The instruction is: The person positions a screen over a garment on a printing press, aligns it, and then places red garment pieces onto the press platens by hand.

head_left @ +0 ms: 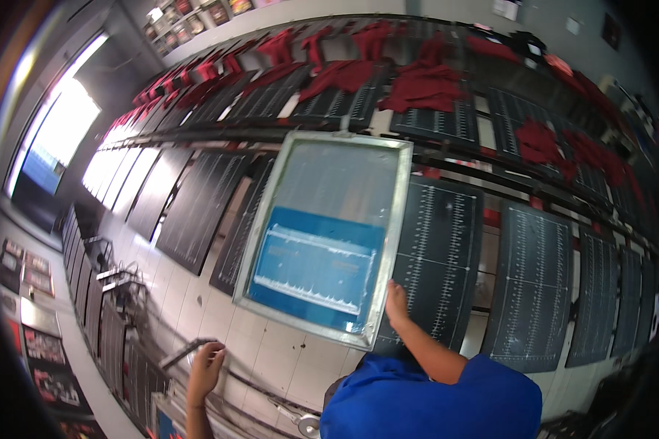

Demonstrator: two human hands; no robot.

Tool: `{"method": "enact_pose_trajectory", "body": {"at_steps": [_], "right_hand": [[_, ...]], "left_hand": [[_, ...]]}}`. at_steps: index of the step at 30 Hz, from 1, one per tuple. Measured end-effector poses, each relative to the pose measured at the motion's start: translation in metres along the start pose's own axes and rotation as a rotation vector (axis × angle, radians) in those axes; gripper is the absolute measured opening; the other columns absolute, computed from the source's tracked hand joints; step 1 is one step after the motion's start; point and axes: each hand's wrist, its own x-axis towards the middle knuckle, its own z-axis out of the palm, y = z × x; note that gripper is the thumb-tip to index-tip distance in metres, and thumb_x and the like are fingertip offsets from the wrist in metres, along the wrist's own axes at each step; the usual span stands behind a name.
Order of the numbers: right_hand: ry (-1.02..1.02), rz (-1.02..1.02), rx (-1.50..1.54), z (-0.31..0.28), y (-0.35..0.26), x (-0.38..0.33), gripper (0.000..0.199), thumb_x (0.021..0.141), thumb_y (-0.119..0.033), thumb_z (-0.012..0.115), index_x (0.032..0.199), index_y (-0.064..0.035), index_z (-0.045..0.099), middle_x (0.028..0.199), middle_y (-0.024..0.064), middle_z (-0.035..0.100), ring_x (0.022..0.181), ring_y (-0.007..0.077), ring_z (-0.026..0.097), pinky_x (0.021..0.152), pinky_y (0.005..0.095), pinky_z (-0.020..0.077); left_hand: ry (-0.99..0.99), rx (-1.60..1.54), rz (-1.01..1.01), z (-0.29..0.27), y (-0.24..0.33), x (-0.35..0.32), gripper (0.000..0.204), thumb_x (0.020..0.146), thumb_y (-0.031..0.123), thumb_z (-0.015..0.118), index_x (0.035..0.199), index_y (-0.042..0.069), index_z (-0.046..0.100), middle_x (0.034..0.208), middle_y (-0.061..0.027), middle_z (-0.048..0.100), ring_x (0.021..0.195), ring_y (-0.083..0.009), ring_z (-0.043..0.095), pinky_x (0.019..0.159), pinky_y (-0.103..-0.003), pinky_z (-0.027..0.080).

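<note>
A screen-printing frame (403, 201) with a pale metal border stands out in the middle of the view, tilted a little. Its mesh is greyish in the far half, and a blue stencil area (318, 267) with white jagged lines fills the near half. My right hand (397, 304) grips the near right side of the border, the fingers partly hidden by it. To the left, apart from the frame, my left hand (207, 368) is raised with loosely bent fingers and nothing visible in it. Beside those fingers shows a dark bar (185, 353), apparently behind them.
Black printing boards (531, 285) with white ruler marks line both sides of the frame. On the far row of boards lie dark red garments (425, 88). Metal brackets (121, 276) and more boards run along the left, above a tiled floor (263, 355). A bright window (58, 128) is at far left.
</note>
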Motion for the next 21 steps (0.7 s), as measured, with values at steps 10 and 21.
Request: {"method": "enact_pose_trajectory", "body": {"at_steps": [10,21], "right_hand": [[0.213,0.137,-0.143,0.016,-0.045,-0.004,0.059,0.102,-0.048,0.03,0.104,0.0048,0.056,0.102,0.0317,0.061,0.101,0.0496,0.056,0.087,0.052,0.0422],[0.132,0.141,0.041,0.03,-0.089,0.018,0.061,0.103,-0.043,0.036,0.112,0.0119,0.06,0.105,0.0226,0.065,0.1,0.0294,0.06,0.09,0.0375,0.0442]], "left_hand": [[0.235,-0.747,-0.499,0.219,-0.135,0.117,0.042,0.099,0.036,0.05,0.12,0.0,0.046,0.112,-0.0142,0.055,0.091,-0.0265,0.06,0.075,-0.04,0.05],[0.356,-0.202,-0.133,0.062,-0.176,0.21,0.047,0.102,0.039,0.043,0.114,-0.004,0.057,0.104,-0.0138,0.062,0.093,-0.0224,0.057,0.084,-0.033,0.046]]}}
